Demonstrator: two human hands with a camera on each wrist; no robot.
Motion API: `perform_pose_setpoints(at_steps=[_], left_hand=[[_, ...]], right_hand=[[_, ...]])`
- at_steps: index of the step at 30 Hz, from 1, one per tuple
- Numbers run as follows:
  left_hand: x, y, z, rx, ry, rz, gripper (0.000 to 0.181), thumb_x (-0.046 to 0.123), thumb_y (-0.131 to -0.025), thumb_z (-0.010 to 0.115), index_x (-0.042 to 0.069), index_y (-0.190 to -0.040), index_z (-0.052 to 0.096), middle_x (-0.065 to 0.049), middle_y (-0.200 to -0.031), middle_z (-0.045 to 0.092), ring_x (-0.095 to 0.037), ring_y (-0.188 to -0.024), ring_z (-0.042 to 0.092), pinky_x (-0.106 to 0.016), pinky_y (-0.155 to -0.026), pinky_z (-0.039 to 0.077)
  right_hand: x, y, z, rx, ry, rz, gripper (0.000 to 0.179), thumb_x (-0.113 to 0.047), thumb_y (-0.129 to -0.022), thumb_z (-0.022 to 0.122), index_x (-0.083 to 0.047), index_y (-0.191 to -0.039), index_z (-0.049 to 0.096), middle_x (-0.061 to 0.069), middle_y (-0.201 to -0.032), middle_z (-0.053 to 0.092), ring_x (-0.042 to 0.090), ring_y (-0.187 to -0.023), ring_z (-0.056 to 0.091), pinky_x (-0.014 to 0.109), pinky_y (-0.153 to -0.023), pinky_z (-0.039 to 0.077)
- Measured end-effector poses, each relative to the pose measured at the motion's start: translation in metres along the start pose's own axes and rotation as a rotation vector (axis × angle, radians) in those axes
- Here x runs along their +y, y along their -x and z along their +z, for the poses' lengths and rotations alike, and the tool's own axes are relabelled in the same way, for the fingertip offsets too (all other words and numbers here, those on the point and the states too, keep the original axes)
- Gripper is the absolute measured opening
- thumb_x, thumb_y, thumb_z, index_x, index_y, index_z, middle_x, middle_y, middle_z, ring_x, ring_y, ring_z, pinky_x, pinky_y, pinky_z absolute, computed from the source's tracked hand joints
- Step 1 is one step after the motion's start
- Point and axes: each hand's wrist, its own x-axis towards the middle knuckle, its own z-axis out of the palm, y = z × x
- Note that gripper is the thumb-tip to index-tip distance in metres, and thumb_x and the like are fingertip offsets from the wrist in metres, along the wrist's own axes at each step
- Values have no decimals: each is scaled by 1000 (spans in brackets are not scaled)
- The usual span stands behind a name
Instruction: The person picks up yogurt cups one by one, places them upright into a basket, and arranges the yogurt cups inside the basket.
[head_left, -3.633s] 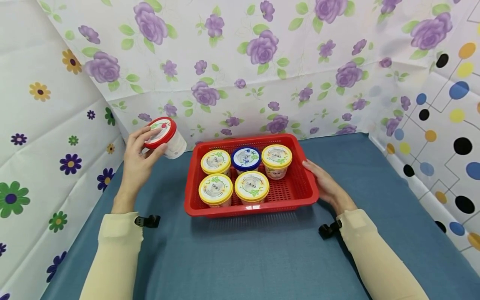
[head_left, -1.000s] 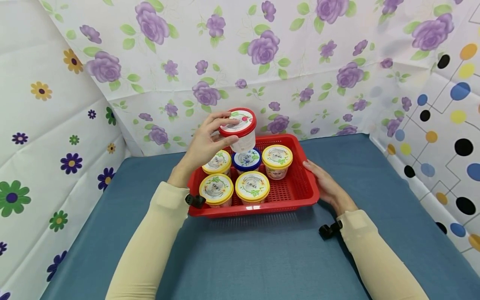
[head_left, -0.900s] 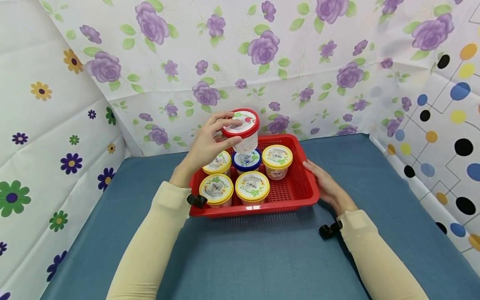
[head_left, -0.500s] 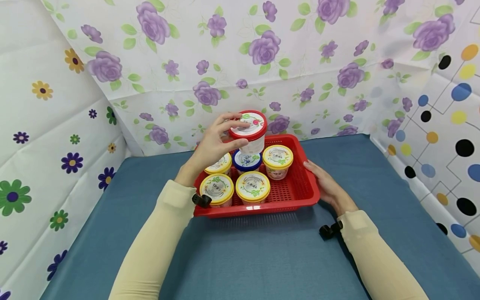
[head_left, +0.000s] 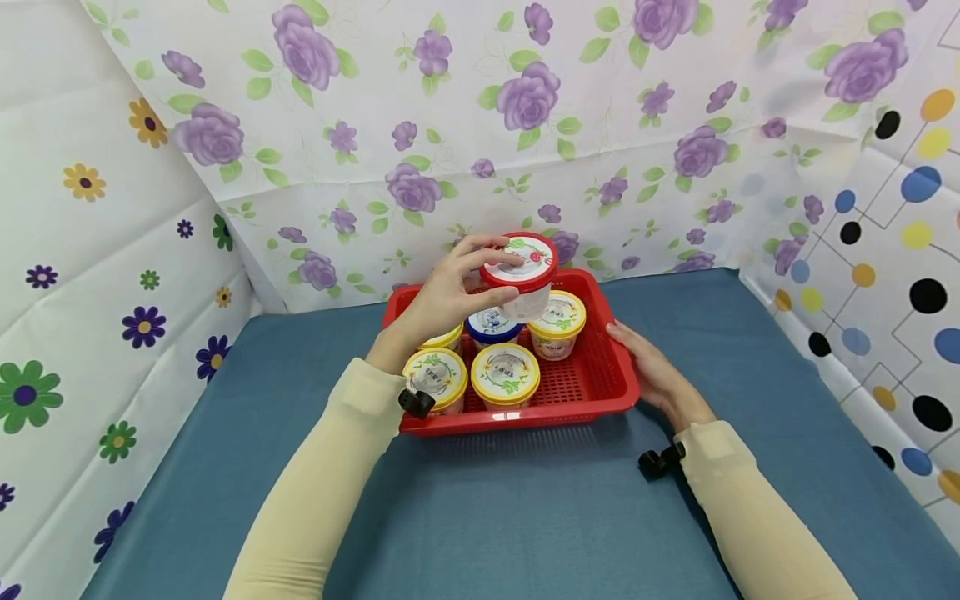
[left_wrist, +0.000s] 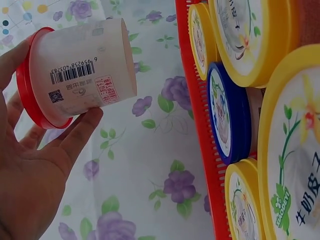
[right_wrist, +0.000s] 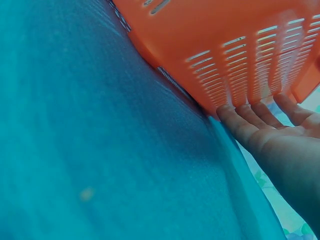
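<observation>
My left hand point(head_left: 450, 292) grips a white tub with a red lid point(head_left: 529, 262), thumb and fingers round its lid and upper side. The tub is above the back part of a red plastic basket point(head_left: 525, 421), slightly tilted. In the left wrist view its barcoded side point(left_wrist: 72, 72) faces the camera. Inside the basket stand several yellow-lidded tubs point(head_left: 505, 373) and one blue-lidded tub point(head_left: 491, 325), partly hidden behind the held one. My right hand point(head_left: 652, 375) rests against the basket's right end. Its fairly straight fingers point(right_wrist: 242, 127) touch the slotted wall point(right_wrist: 220, 75) in the right wrist view.
A blue-grey cloth point(head_left: 487, 517) covers the table under the basket. Purple-flowered fabric point(head_left: 408, 187) hangs close behind it, with patterned fabric on the left and right. The basket's bare mesh floor point(head_left: 566, 383) shows at its front right.
My left hand has carried the red-lidded tub from the left of the basket to above it, then further right and slightly down. The right hand and basket stay in place.
</observation>
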Motion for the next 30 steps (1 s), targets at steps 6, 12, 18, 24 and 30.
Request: perform_pose_setpoints(at_steps=[6,12,18,24,30], left_hand=[[1,-4,6,-57,-14,-8,39,21,-95,79,16,-133,71,0,-153,43,-19,-138,44,-42,-103,52],[1,-10,13,-113,-3,12,41,17,-93,81,14,-133,71,-2,-150,46,-18,-135,46,-36,-103,53],[0,-12,16,-117,-47,46,39,17,-96,78,14,-134,71,-3,-150,49,-17,-139,44,-39,-106,49],[-1,-14,21,-151,-33,43,37,19,-98,75,16,-135,71,-2,-151,49,-14,-139,44,-41,-107,48],[1,-15,26,-211,-7,5,38,23,-96,78,17,-134,71,-1,-152,48,-15,-135,48,-39,-105,51]], right_hand=[[-1,0,0,2,-7,-1,58,-42,-113,41,-16,-163,25,17,-144,56,21,-111,69,38,-88,60],[-1,0,0,1,-5,3,57,-41,-113,40,-16,-162,26,16,-142,57,21,-110,69,38,-87,60],[0,0,1,5,16,1,57,-42,-113,41,-16,-162,26,18,-144,55,21,-112,68,38,-88,60],[0,0,1,7,19,-2,57,-42,-113,42,-16,-161,28,18,-145,54,20,-112,68,39,-89,60],[0,0,1,-1,14,-9,54,-42,-113,41,-16,-160,29,17,-142,56,20,-112,68,38,-89,59]])
